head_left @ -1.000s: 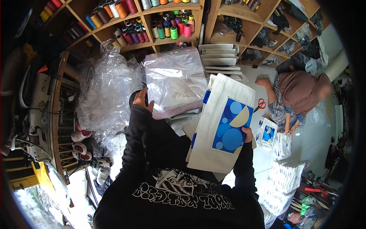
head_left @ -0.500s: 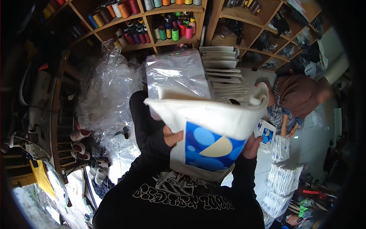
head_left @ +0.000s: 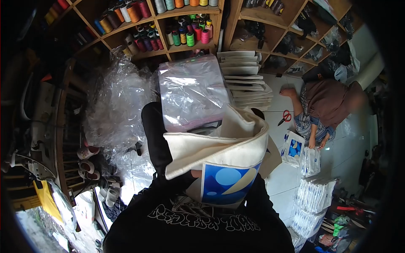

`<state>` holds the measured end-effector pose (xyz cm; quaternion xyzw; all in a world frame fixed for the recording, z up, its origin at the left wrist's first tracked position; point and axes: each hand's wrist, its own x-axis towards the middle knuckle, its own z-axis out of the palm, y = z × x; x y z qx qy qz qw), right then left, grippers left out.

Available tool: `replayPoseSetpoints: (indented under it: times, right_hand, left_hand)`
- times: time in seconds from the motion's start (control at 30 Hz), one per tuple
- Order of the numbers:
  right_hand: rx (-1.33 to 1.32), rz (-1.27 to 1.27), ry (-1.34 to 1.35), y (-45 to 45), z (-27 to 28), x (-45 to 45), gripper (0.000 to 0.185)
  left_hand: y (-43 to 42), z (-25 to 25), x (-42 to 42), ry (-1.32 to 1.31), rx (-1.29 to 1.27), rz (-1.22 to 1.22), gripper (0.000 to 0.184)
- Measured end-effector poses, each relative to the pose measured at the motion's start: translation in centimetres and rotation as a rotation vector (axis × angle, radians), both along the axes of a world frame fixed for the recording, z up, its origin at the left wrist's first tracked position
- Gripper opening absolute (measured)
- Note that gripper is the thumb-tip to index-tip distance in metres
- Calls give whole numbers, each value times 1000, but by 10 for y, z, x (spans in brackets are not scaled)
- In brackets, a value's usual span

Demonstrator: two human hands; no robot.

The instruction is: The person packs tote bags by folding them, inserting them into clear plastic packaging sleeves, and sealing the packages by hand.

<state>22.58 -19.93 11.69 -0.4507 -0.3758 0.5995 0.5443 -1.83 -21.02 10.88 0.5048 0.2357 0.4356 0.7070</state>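
A cream canvas bag (head_left: 219,154) with a blue printed panel (head_left: 230,183) is held up before my chest. Its top edge is bent and folded over, and the right side curls round. Only a small part of my left hand (head_left: 196,173) shows, at the panel's left edge, closed on the bag; the rest is covered by cloth. My right hand is almost wholly hidden behind the bag's right side, its dark sleeve rising to it, so its fingers cannot be made out. Beyond the bag lies a stack of clear plastic sleeves (head_left: 192,90).
Folded canvas pieces (head_left: 244,80) are stacked behind on the right. Crumpled clear plastic (head_left: 120,97) fills the left side. Red-handled scissors (head_left: 285,117) lie on the tiles near a seated person (head_left: 329,103), who handles packed bags (head_left: 311,162). More packed bags (head_left: 312,196) stand in piles.
The bag has shifted a little left and turned, its top folding over and its right side curling inward. My hands, visible at its sides before, are now mostly behind it.
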Motion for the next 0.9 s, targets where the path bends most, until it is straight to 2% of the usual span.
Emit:
replayPoseSetpoints:
  times: [0.13, 0.33, 0.37, 0.4, 0.57, 0.6, 0.67, 0.73, 0.8, 0.87, 0.9]
  right_hand:
    - [9, -22, 71, 3, 1, -12, 84]
    - [32, -41, 180, 16, 3, -24, 82]
    - [34, -41, 197, -50, -4, 11, 82]
    - [34, -41, 215, -67, -5, 15, 82]
    - [41, -42, 305, -61, 4, 16, 80]
    - [72, 7, 286, -55, 23, 10, 87]
    - [93, 131, -255, -58, 29, 10, 97]
    - [45, 104, -341, -63, 24, 11, 97]
    - [-10, 77, -429, -65, 20, 13, 97]
    - [-82, -58, -519, -65, 19, 15, 90]
    - [-115, -77, -476, -62, 23, 16, 88]
  left_hand:
    - [-13, 0, 6, 20, 9, -9, 50]
    - [19, 3, 73, 53, 33, -9, 49]
    - [25, 3, 82, 58, 35, -6, 49]
    - [33, 4, 89, 63, 35, -2, 49]
    - [25, 4, 81, 90, 48, 15, 48]
    - [26, 4, 80, 95, 48, 19, 48]
    - [21, 4, 77, 107, 51, 29, 48]
    - [17, 4, 81, 118, 57, 34, 48]
    - [13, 4, 86, 183, -49, 98, 51]
    - [22, 12, 87, 377, -14, 344, 52]
    - [26, 8, 86, 448, 69, 421, 56]
